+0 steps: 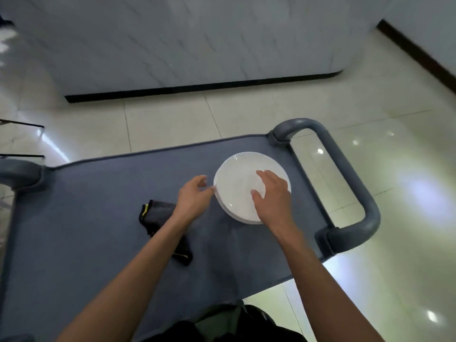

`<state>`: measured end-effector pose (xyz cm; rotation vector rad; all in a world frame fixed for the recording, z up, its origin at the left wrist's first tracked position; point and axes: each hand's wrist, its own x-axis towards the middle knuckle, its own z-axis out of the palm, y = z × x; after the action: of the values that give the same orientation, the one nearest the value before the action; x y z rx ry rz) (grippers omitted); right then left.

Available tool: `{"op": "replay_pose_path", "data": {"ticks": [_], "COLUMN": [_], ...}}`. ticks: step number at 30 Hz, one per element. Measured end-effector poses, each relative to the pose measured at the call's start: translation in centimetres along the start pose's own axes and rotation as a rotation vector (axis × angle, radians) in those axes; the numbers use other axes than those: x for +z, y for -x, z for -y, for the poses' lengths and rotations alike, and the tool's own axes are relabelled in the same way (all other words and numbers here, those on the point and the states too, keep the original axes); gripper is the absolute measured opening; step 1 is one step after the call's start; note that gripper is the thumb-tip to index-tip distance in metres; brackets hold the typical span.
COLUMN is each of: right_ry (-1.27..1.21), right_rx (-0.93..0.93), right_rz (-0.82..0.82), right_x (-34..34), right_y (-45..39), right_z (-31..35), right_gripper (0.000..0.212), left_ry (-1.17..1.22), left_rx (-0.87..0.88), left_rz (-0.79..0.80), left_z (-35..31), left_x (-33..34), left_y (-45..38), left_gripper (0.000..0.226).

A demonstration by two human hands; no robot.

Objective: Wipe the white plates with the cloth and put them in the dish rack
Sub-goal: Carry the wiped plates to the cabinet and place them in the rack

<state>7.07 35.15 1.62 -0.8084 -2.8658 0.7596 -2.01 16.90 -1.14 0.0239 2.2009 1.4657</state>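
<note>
left hand [195, 197] fingertips at rim of white plates [237, 183], right hand [271, 193] flat on top — next, likely lift one, fetch cloth [158, 213].

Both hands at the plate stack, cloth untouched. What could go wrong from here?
1. The left hand meets only the rim of the plate stack and the right hand lies flat on top: a lifted plate may slip.
2. The stack sits near the cart top's handle end, over hard tiled floor: a nudge risks a drop.
3. The cloth lies partly under the left forearm and may get dragged.
</note>
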Motion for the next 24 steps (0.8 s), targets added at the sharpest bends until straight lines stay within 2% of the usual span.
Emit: {"op": "replay_pose_path", "data": {"ticks": [6, 12, 17, 24], "right_ry": [-0.05, -0.226, -0.263, -0.322], "right_rx": [0.195, 0.188, 0.181, 0.232], "right_rz": [0.034, 0.086, 0.068, 0.038], "right_x": [-2.0, -1.7, -1.2, -0.2], "right_y": [-1.5, -2.3, -2.6, -2.5], "right_z": [-4.8, -6.0, -6.5, -6.5], "right_gripper": [0.07, 0.065, 0.065, 0.077], "left_ry": [-0.04, -0.079, -0.07, -0.062], "left_rx": [-0.001, -0.05, -0.046, -0.054], "left_rz": [0.009, -0.046, -0.102, -0.16], "left_z": [-1.9, -2.0, -2.1, -2.1], "left_x": [3.7, 5.2, 6.4, 7.6], "left_y": [-0.7, -1.0, -1.1, -0.5], "left_gripper": [0.028, 0.042, 0.043, 0.051]}}
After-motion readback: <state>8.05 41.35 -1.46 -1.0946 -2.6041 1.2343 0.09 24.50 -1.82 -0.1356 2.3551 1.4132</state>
